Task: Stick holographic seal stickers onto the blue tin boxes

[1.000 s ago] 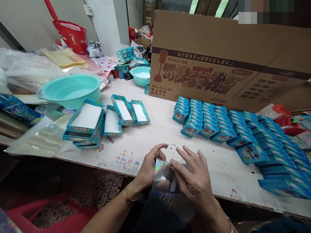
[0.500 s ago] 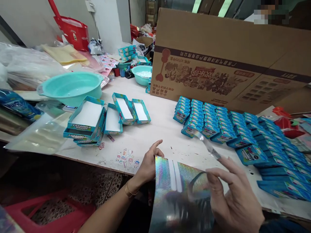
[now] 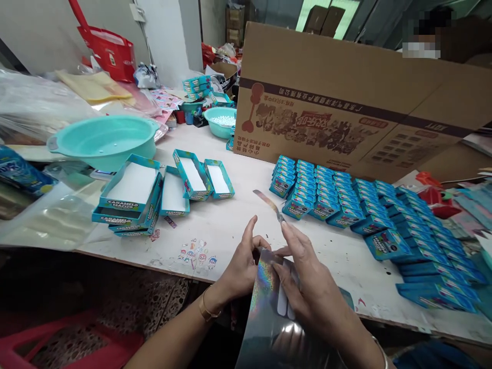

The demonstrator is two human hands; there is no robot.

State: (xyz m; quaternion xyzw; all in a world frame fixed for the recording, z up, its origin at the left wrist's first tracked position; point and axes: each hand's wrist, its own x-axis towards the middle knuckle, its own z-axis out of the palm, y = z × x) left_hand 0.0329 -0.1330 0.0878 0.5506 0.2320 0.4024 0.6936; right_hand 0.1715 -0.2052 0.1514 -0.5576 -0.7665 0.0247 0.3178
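A shiny holographic film sheet with pale rounded strips on it is tilted in front of me, below the table's front edge. My left hand grips its upper left edge, with the index finger pointing up. My right hand is closed over the upper edge, thumb on the face of the sheet and fingers partly hidden. A thin curved shiny strip sticks out past my right fingertips over the table. The two hands are close together, and exactly how the fingers meet behind the sheet is hidden.
Rows of small blue boxes stand on the right of the table. Open blue trays with white insides lie at left, near a turquoise basin. A large cardboard box stands behind. A red stool is below left.
My right hand has moved left, from the sheet's right corner to its upper edge beside my left hand. The shiny strip has moved left with it, and the sheet is turned more.
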